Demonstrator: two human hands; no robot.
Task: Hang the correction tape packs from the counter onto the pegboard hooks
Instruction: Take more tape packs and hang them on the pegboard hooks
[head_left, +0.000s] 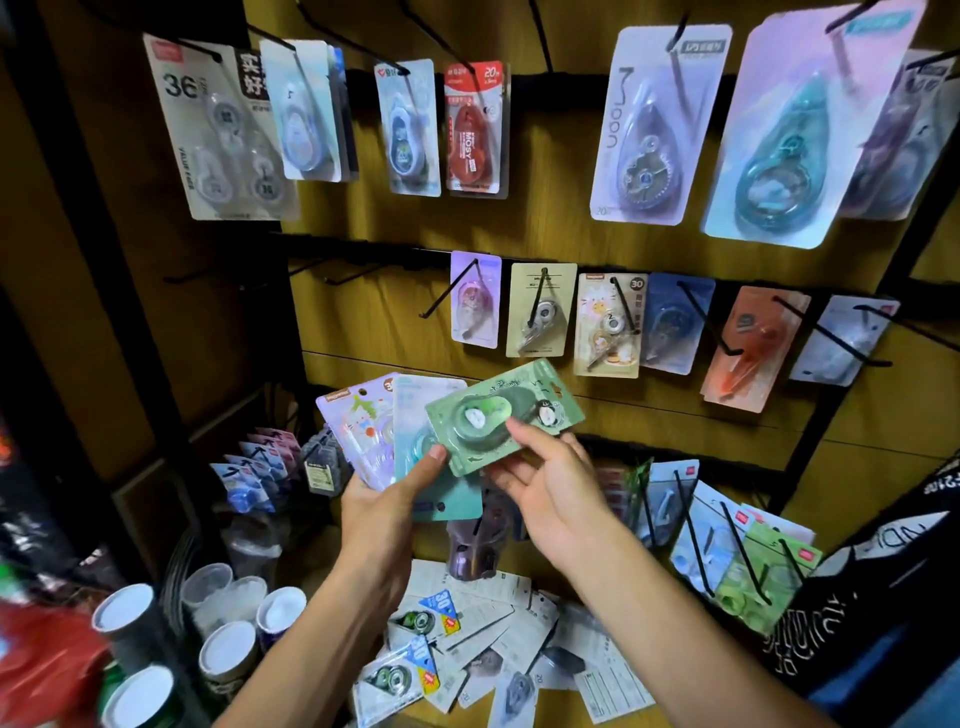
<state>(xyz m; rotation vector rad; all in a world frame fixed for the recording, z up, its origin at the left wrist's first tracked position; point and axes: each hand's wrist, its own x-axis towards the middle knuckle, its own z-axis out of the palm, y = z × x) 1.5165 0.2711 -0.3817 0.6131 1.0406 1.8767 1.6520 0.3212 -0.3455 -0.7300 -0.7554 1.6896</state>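
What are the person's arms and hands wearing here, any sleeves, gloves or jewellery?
Both forearms are bare as far as the frame shows: no sleeves reach them. The left hand and right hand have no gloves, and no rings, watch or bands show on the fingers or wrists.

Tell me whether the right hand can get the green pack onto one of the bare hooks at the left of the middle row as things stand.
Probably yes. The right hand already pinches the green pack, its hang hole is uncovered, and the bare hooks carry nothing. It must cross above the left hand and its fanned packs.
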